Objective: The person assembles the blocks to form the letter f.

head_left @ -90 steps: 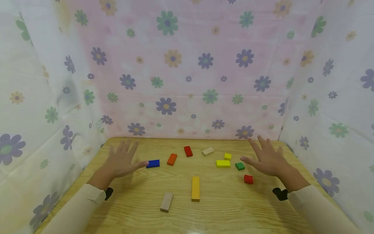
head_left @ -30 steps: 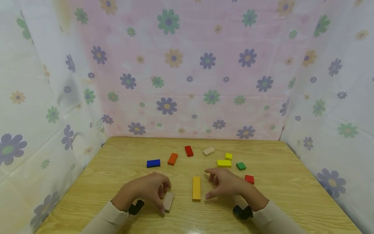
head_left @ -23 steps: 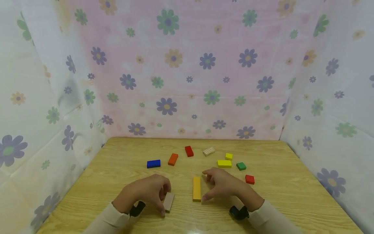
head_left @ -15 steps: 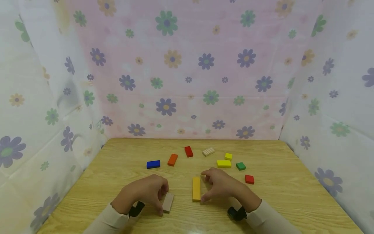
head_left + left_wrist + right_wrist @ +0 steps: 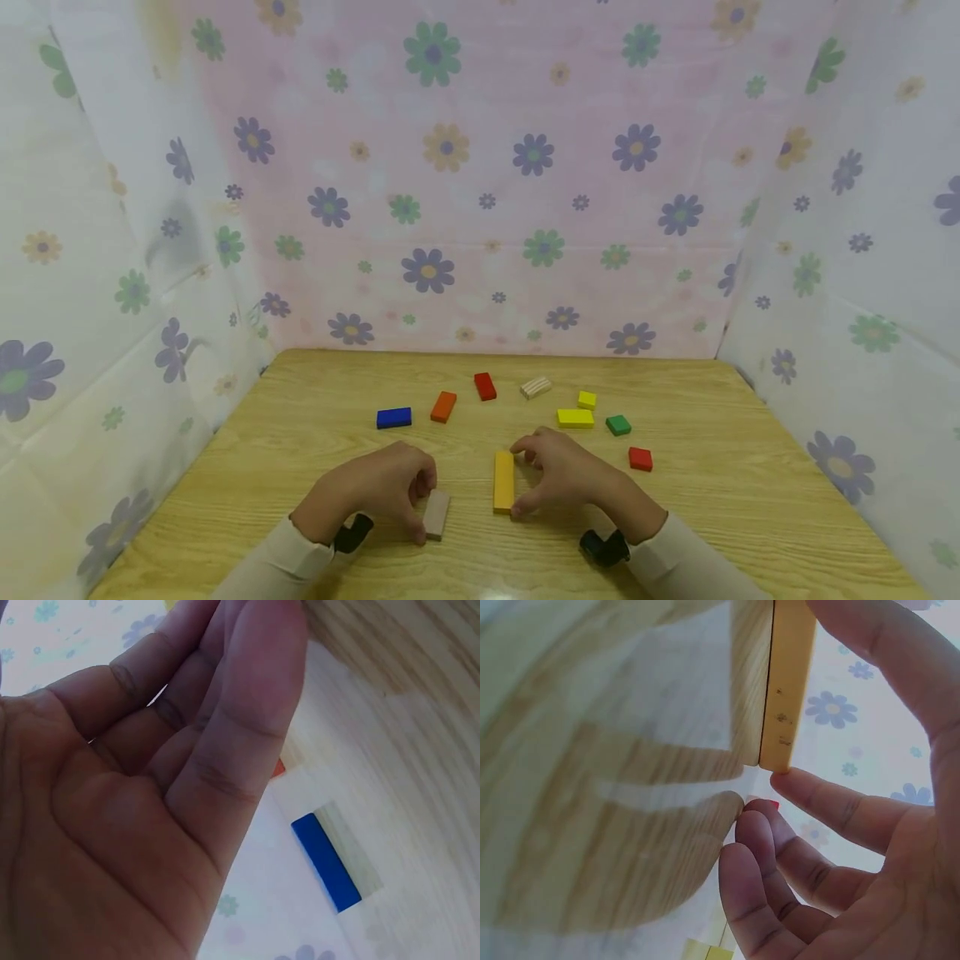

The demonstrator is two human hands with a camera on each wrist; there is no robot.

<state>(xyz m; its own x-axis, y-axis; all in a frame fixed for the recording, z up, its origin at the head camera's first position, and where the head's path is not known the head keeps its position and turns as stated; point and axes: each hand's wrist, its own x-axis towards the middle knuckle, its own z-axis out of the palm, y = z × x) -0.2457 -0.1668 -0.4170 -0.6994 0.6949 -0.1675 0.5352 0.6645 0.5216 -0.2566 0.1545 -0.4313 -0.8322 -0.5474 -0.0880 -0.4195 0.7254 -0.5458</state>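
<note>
My left hand (image 5: 378,487) is at the left side of a plain wooden block (image 5: 437,514), thumb by its near end and fingertips by its far end. In the left wrist view the palm and bent fingers hide that block. To its right, roughly parallel with a gap between, lies a longer orange-yellow block (image 5: 504,482). My right hand (image 5: 570,477) touches this block from the right, thumb near the close end, index finger at the far end. The right wrist view shows the index fingertip against the block's (image 5: 787,682) end corner; the other fingers curl free.
Further back on the wooden table (image 5: 360,375) lie a blue block (image 5: 393,418), an orange block (image 5: 443,407), a red block (image 5: 485,386), striped wooden sticks (image 5: 536,387), two yellow blocks (image 5: 575,419), a green block (image 5: 618,425) and a small red block (image 5: 641,459). Flowered cloth walls enclose three sides.
Both hands have come down from the table's sides to the two nearest blocks. The right hand has closed in on the orange-yellow block. Lately the plain block has shifted slightly right with the left hand.
</note>
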